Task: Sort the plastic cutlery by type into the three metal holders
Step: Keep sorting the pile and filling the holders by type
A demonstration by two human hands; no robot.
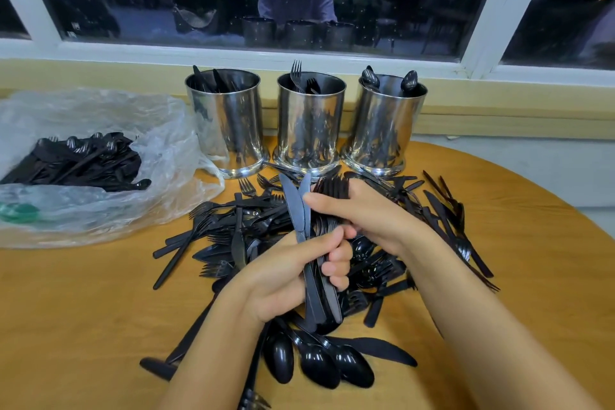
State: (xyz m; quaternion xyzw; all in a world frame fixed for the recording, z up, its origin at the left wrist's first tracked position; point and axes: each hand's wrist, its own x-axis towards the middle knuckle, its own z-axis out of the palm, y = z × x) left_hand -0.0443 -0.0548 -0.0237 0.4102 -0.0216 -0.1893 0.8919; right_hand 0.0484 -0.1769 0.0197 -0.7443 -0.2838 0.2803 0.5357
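Three shiny metal holders stand in a row at the back of the table: the left holder (223, 123) has knives in it, the middle holder (310, 125) forks, the right holder (382, 126) spoons. A heap of black plastic cutlery (233, 236) lies in front of them. Above the heap, my left hand (293, 276) grips a bunch of knives (298, 206) by the handles, blades pointing up. My right hand (359, 213) holds a bundle of forks (332, 186) and touches the knives with its thumb. Three spoons (316, 359) lie nearest me.
A crumpled clear plastic bag (100, 156) with more black cutlery sits at the left. The round wooden table (66, 309) ends at the right, close to the wall. A window sill (499, 110) runs behind the holders.
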